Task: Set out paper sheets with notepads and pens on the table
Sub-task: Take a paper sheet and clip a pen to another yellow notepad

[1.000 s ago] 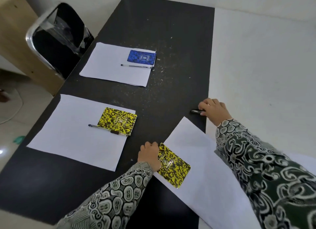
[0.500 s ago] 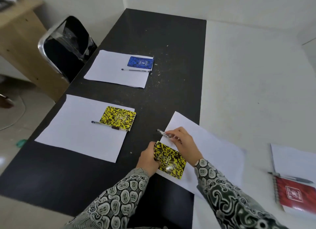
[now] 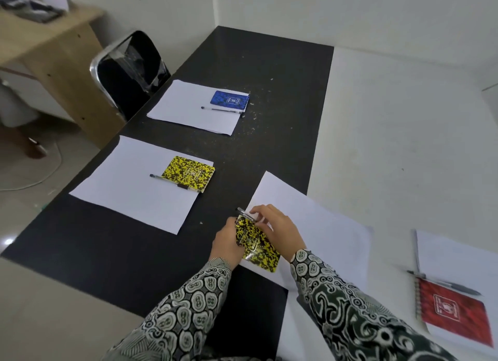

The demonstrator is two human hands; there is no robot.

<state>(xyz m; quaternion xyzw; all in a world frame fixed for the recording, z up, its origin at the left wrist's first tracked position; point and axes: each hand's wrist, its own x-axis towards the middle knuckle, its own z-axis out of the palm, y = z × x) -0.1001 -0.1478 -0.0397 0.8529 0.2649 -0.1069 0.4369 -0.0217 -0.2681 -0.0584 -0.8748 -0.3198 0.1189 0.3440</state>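
Observation:
A yellow-and-black notepad [image 3: 256, 246] lies at the near left corner of a white paper sheet [image 3: 318, 226] that straddles the black table [image 3: 283, 72] and the white surface. My left hand [image 3: 226, 243] grips the notepad's left edge. My right hand [image 3: 275, 230] holds a pen [image 3: 244, 213] over the notepad's top edge. Further left, a second sheet [image 3: 134, 190] carries a yellow notepad [image 3: 190, 173] and pen [image 3: 172, 181]. A far sheet [image 3: 186, 107] carries a blue notepad [image 3: 229, 101] and pen [image 3: 221, 110].
At the right edge a red spiral notepad [image 3: 452, 315] and a pen [image 3: 444, 282] lie on another sheet [image 3: 455, 255] on the white surface. A black chair [image 3: 129, 66] and a wooden desk [image 3: 51, 53] stand left of the table.
My right hand brought the pen from the table's right edge over to the near notepad. My left hand stayed on the notepad. The camera view shifted, showing the red notepad.

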